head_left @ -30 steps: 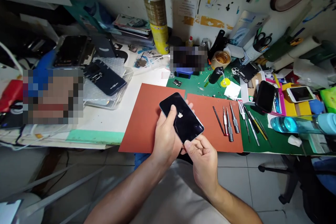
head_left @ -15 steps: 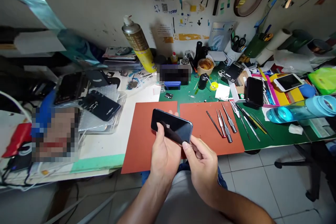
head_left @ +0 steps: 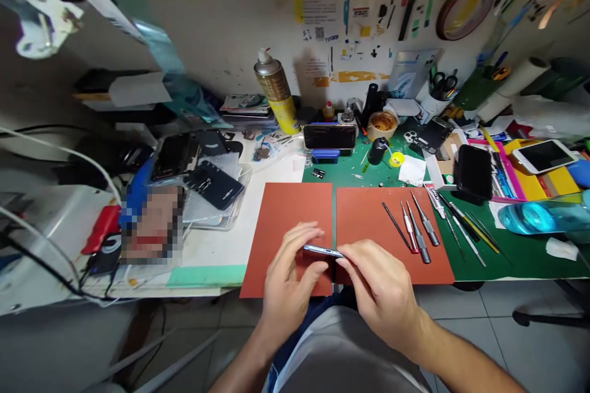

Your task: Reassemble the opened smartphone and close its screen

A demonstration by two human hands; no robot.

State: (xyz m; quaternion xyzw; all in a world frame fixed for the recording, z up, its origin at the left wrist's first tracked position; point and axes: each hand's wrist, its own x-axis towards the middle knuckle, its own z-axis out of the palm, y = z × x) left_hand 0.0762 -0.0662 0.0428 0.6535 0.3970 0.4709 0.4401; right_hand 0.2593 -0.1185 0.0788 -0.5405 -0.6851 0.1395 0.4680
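Observation:
A dark smartphone (head_left: 324, 251) is held edge-on over the gap between two brown mats, its narrow end with the port facing me. My right hand (head_left: 385, 285) pinches its right corner between thumb and fingers. My left hand (head_left: 292, 279) is beside the phone's left end, fingers and thumb apart in a curve; a clear grip there does not show. The phone's broad faces are mostly out of sight. Under the hands lie the left brown mat (head_left: 290, 209) and the right brown mat (head_left: 362, 215).
Several slim tools, among them a screwdriver (head_left: 421, 245), lie on the right mat. Another phone (head_left: 329, 136) leans in a blue stand behind. A spray can (head_left: 279, 92) stands at the wall. Phone parts (head_left: 214, 184) are stacked left; a blue bottle (head_left: 548, 215) lies right.
The phone has turned from showing its glossy back with a logo to edge-on. My left hand has loosened from under it, while my right hand keeps its corner. The view has shifted.

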